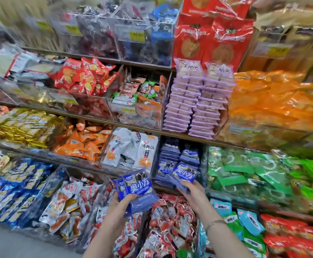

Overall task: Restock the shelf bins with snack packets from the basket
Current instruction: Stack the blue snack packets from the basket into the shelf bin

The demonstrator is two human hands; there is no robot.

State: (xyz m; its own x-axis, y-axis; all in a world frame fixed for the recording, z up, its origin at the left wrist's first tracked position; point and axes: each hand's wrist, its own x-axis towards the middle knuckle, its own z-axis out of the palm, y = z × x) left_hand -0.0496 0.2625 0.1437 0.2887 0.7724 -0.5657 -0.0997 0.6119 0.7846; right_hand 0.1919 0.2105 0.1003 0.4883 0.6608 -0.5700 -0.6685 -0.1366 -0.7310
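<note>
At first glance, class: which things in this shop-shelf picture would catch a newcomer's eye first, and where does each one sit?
The two hands low in the centre stand out: the left hand grips a blue packet stack, and the right hand holds a smaller blue bundle at the blue-packet bin. Above that bin rise neat purple packet stacks, with big red packs on the top shelf.
</note>
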